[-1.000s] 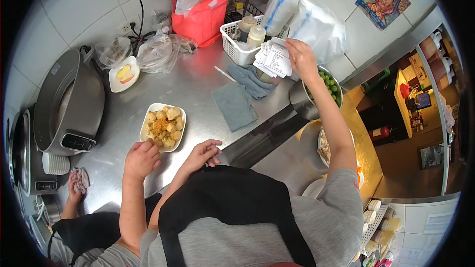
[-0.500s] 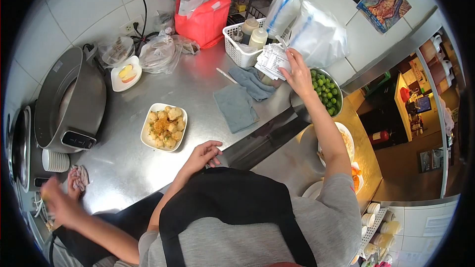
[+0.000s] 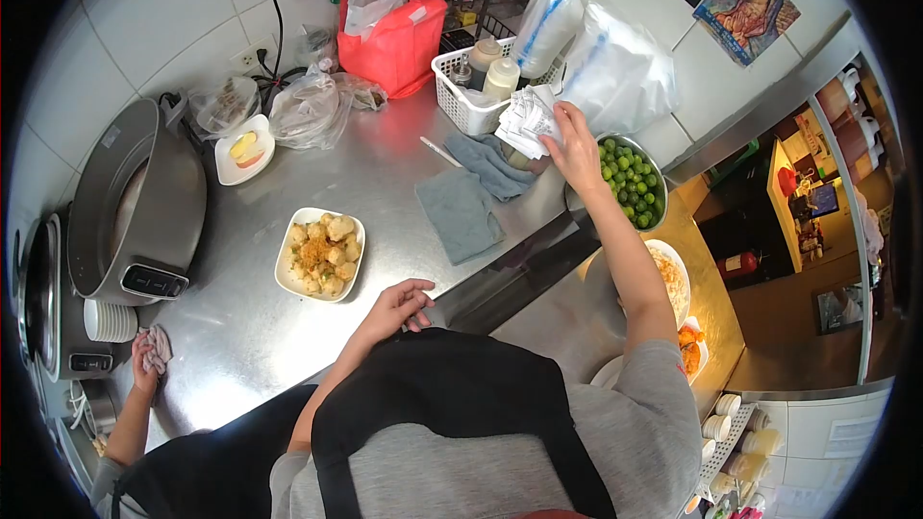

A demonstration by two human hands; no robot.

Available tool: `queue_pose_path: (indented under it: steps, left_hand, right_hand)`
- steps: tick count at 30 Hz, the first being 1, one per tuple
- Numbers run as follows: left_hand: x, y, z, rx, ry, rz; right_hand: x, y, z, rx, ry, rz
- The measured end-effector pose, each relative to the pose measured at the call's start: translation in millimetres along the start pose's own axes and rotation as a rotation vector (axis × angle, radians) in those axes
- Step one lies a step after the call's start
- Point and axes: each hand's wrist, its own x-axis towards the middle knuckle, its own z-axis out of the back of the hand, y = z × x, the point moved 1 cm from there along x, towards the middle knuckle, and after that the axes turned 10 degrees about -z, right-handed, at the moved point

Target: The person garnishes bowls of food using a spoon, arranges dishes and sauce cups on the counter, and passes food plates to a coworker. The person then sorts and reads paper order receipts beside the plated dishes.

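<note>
My right hand (image 3: 580, 152) is closed on a small stack of printed paper receipts (image 3: 529, 122), just in front of a white plastic basket (image 3: 464, 111) with squeeze bottles. Close to that hand stands a metal bowl of green calamansi-like fruit (image 3: 632, 183). My left hand (image 3: 396, 309) hovers by the counter's near edge, its fingers loosely bent and apart, with nothing in them. Left of it sits a square white bowl (image 3: 286, 277) of round golden pieces topped with orange-brown crumbs. Folded grey-blue cloths (image 3: 460, 216) lie between my hands.
At left, a co-worker's hand (image 3: 144, 358) rests on a crumpled cloth beside stacked white cups (image 3: 108, 320) and a large grey cooker (image 3: 139, 202). A red bag (image 3: 392, 48), plastic bags (image 3: 310, 111) and a small white dish (image 3: 229, 169) stand at the back. Plated food (image 3: 670, 274) is at right.
A co-worker's blurred raised arm at lower left has gone from view; one hand stays on the cloth. The receipts in my right hand have shifted, and a raised slip now lies lower.
</note>
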Motion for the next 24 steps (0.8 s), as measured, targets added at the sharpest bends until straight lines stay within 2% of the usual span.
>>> queue_pose_path:
  steps: [5, 7, 8, 10, 14, 15, 17, 21, 24]
  left_hand:
    - [7.6, -6.6, -3.3, 0.033, 0.036, 0.057]
    - [23.8, -21.8, -11.7, 0.164, 0.157, -0.043]
    - [36.3, -35.3, -17.3, 0.128, 0.17, -0.091]
    - [72.6, -69.1, -28.2, 0.244, 0.14, -0.278]
    - [161.9, -110.6, -43.3, 0.4, -0.192, -0.728]
    - [183.3, -111.9, -44.5, 0.404, -0.187, -0.733]
    - [217.2, -111.1, -46.7, 0.49, -0.343, -0.726]
    - [248.7, -109.0, -53.9, 0.559, -0.399, -0.646]
    - [256.0, -104.4, -60.4, 0.414, -0.429, -0.528]
  right_hand:
    - [2.8, -6.7, 3.1, 0.065, -0.018, -0.007]
    - [3.9, -10.4, 3.1, 0.08, -0.014, -0.01]
    - [4.3, -13.0, 2.3, 0.114, -0.017, -0.017]
    - [5.6, -15.9, 2.6, 0.146, -0.021, -0.023]
    - [7.7, -12.2, 3.1, 0.151, -0.113, -0.049]
    - [7.9, -10.8, 3.5, 0.168, -0.144, -0.073]
    - [8.5, -8.4, 3.5, 0.179, -0.17, -0.093]
    - [11.5, -3.9, 2.2, 0.19, -0.268, -0.148]
    - [13.2, -1.1, 0.0, 0.2, -0.32, -0.173]
